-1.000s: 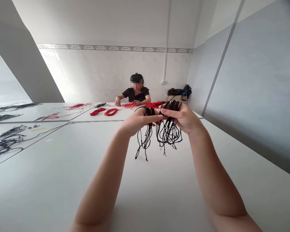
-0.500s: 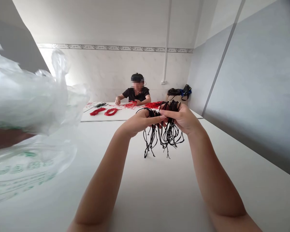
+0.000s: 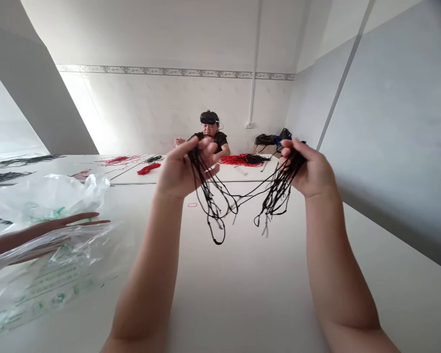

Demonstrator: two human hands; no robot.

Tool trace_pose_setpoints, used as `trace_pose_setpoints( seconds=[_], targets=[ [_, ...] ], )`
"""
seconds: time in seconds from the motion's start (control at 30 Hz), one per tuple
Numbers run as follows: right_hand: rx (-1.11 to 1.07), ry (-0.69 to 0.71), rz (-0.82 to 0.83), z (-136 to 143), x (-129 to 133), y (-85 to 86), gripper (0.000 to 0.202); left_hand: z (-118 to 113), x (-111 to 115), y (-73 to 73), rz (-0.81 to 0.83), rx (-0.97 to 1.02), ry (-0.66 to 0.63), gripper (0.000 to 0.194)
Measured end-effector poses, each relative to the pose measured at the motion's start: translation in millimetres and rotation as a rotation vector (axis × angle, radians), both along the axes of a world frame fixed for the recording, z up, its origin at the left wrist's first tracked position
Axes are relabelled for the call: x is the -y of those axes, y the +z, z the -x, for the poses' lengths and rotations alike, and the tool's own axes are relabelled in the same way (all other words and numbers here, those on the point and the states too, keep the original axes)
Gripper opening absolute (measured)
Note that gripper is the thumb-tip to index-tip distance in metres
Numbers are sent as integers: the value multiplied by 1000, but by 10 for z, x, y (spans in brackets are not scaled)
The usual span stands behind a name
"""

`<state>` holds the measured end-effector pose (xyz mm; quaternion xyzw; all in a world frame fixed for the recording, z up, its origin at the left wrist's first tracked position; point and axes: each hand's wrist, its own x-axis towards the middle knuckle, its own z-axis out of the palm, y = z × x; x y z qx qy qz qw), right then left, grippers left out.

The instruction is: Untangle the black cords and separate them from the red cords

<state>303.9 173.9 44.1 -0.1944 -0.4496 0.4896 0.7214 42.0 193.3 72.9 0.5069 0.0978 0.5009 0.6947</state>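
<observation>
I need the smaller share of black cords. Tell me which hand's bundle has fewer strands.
The left hand holds the thinner bundle, a few long loops; the right hand grips the denser clump. Stray strands join them.

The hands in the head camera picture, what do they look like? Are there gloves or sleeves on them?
Both are bare. The left hand and the right hand wear no gloves, and no rings, watch or bracelet show. The forearms are bare too, with no sleeve in view down to the bottom edge of the picture. The fingers look short and rounded; the nails are too small to make out.
</observation>
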Motion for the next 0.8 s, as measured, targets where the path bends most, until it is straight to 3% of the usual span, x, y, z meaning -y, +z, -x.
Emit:
trace_pose_setpoints(
  seconds=[0.17,0.3,0.47,0.67,0.8],
  targets=[
    [-190,-150,56,-158,-2,10,16,346,12,97,130,155,83,29],
    [-171,-188,88,-139,9,-10,11,374,1,90,121,85,132,32],
    [89,-55,124,-1,42,9,22,50,-21,20,39,-85,142,26],
    [328,154,10,229,101,39,28,-388,12,-135,-95,-265,-44,19],
    [405,174,-36,360,132,31,26,-546,80,-183,-121,-322,28,16]
  ],
)
